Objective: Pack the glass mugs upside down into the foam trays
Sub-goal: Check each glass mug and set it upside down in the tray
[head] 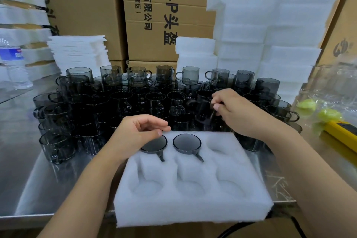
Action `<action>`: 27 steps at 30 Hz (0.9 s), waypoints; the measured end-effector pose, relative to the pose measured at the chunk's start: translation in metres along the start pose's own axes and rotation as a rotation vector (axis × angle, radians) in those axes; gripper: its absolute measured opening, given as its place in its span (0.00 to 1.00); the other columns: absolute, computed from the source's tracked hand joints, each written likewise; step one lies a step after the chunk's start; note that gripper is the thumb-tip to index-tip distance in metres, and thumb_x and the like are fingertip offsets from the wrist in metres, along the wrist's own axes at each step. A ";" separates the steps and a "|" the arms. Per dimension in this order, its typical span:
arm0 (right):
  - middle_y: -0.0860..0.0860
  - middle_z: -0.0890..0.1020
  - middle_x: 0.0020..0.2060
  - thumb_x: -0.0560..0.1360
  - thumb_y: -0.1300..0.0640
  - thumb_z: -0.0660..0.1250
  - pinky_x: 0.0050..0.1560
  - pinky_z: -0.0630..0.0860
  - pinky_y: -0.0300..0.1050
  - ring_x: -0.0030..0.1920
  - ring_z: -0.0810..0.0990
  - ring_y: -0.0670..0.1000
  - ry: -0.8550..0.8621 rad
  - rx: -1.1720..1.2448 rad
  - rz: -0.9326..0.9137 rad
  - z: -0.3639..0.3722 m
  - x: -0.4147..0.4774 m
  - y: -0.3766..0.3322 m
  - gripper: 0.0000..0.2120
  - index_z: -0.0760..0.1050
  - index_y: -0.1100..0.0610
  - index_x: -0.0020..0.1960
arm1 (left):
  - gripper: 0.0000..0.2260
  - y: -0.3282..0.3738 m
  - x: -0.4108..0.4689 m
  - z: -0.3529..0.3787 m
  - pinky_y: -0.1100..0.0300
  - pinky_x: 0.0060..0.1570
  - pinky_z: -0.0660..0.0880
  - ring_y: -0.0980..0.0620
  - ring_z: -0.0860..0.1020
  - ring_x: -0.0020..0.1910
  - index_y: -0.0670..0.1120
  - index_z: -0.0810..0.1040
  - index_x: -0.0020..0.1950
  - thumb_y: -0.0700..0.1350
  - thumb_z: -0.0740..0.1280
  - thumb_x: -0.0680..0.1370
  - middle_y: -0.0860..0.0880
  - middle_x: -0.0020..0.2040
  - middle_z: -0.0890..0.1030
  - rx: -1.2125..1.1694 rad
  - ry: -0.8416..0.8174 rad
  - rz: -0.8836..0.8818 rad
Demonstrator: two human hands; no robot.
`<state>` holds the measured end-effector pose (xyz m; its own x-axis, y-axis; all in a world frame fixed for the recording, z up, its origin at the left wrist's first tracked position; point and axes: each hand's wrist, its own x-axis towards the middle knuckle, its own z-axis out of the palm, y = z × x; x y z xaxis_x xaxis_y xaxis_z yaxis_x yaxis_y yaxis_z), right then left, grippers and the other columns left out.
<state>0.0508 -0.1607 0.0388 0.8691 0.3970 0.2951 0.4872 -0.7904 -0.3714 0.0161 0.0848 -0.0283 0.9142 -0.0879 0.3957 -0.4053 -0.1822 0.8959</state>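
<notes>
A white foam tray with six round pockets lies at the table's front edge. Two smoky glass mugs sit upside down in its back row: one in the left pocket, one in the middle pocket, handles toward me. The other pockets hold nothing. My left hand hovers over the left mug, fingers loosely curled, holding nothing. My right hand reaches into the crowd of grey glass mugs behind the tray and pinches one mug by its rim.
Stacks of white foam trays rise at the back right and foam sheets at the back left, against cardboard boxes. A water bottle stands far left. A yellow tool and clear mugs lie at the right.
</notes>
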 end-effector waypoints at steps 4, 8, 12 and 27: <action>0.58 0.72 0.56 0.81 0.61 0.53 0.52 0.75 0.54 0.50 0.75 0.56 0.246 0.189 -0.063 0.008 -0.006 -0.023 0.07 0.68 0.61 0.46 | 0.15 -0.002 0.001 -0.002 0.70 0.43 0.76 0.57 0.83 0.45 0.48 0.83 0.46 0.27 0.68 0.73 0.50 0.42 0.86 0.018 -0.004 -0.013; 0.53 0.67 0.60 0.80 0.64 0.54 0.52 0.67 0.38 0.49 0.69 0.46 0.382 0.231 -0.223 0.046 -0.014 -0.048 0.05 0.68 0.59 0.51 | 0.18 -0.001 0.001 0.000 0.68 0.44 0.76 0.57 0.83 0.44 0.54 0.78 0.55 0.35 0.73 0.70 0.49 0.43 0.86 -0.066 0.006 -0.042; 0.53 0.66 0.65 0.81 0.62 0.54 0.44 0.70 0.45 0.48 0.72 0.51 0.337 0.135 -0.277 0.063 -0.023 -0.046 0.08 0.70 0.62 0.56 | 0.23 0.000 0.001 0.002 0.71 0.43 0.75 0.59 0.81 0.42 0.56 0.76 0.58 0.48 0.74 0.64 0.48 0.41 0.85 -0.102 0.003 -0.020; 0.40 0.66 0.62 0.73 0.51 0.70 0.56 0.73 0.39 0.59 0.68 0.36 0.324 0.270 -0.317 0.069 -0.025 -0.036 0.23 0.67 0.49 0.66 | 0.12 -0.002 0.002 0.000 0.65 0.40 0.74 0.57 0.77 0.37 0.46 0.72 0.37 0.45 0.74 0.64 0.55 0.34 0.80 -0.046 -0.018 0.027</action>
<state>0.0174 -0.1098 -0.0161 0.6254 0.3987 0.6708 0.7636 -0.4895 -0.4210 0.0190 0.0851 -0.0289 0.9026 -0.1099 0.4163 -0.4285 -0.1346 0.8935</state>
